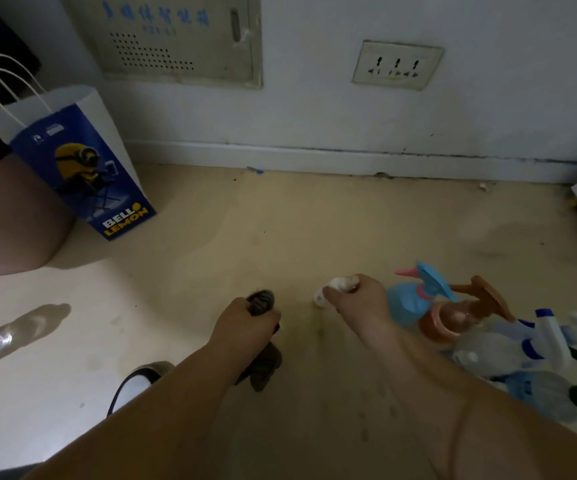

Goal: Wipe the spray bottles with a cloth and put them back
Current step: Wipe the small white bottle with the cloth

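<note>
Beige floor [211, 254], smooth and matte with faint smudges, fills most of my view. It meets a scuffed white wall [314, 109] at a low skirting board. A perforated metal panel [183, 39] and a yellowed triple socket [397, 65] are set flush in the wall.

At left stands a stiff paper bag [83, 168], blue and white with cord handles, beside another person's bare leg [10, 220], which the frame edge cuts off.

The spray bottles [488, 341] lie clustered on the floor at lower right, all glossy plastic. I make out a round blue one with a pink nozzle [404, 299], a translucent brown pump bottle [453, 317] and a white-and-blue trigger head [539, 341]. The rest overlap, and I cannot count them.

My left hand [242, 320] is curled tight round a dark, striped, fuzzy cloth [262, 301], whose tail hangs limp below the wrist. My right hand [359, 299], just beside the blue bottle, pinches a small white lump [340, 282]. It is too blurred for me to tell its material.
</note>
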The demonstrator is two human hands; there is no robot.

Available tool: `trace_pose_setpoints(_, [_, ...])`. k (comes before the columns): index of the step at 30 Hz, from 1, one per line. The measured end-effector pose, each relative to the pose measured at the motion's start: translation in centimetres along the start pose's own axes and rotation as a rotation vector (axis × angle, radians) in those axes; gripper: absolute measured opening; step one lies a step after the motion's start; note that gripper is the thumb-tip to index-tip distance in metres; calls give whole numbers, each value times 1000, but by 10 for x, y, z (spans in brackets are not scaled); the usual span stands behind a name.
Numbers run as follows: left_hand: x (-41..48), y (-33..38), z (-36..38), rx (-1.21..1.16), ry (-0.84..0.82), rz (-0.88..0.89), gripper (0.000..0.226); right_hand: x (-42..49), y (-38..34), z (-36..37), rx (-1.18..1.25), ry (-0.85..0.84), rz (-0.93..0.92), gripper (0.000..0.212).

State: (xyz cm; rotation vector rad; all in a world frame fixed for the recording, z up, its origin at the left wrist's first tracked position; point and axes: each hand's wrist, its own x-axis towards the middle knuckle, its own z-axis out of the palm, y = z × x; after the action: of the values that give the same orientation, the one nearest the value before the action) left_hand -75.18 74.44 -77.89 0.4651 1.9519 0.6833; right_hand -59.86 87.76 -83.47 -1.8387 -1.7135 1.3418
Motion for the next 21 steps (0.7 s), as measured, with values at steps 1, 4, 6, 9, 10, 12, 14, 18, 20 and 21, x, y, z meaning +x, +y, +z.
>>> trace_pose_setpoints(1, [-4, 2, -1, -11, 15, -2, 24, -3, -4, -9, 31, -3, -6, 22])
trace_pose_setpoints(4, [-17, 13, -4, -52, 46, 17, 22, -13, -19, -36, 91, -48, -49, 22])
trace_pose_setpoints(6, [-29, 20, -5, -15, 39, 50, 21, -26, -30, -58, 70, -99, -117, 29])
trace_pose_setpoints(9, [-51, 31, -3, 160, 21, 130, 21, -53, -52, -98, -34, -176, -220, 29])
trace_pose_setpoints(10, [-59, 36, -3, 225, 33, 167, 22, -63, -61, -112, -38, -215, -253, 23])
trace_pose_setpoints(12, [-73, 50, -5, 340, 61, 254, 19, -82, -81, -139, -76, -289, -338, 12])
trace_pose_setpoints(14, [-89, 68, -12, 432, 89, 339, 10, -100, -104, -160, -172, -283, -408, 11])
trace_pose_setpoints(18, [-128, 105, -26, 644, 171, 545, 15, -141, -143, -184, -277, -155, -467, 24])
trace_pose_setpoints(20, [-149, 122, -34, 621, 162, 581, 16, -168, -157, -193, -240, -71, -505, 22])
trace_pose_setpoints(21, [-158, 130, -39, 563, 145, 578, 16, -182, -162, -199, -206, -41, -522, 20])
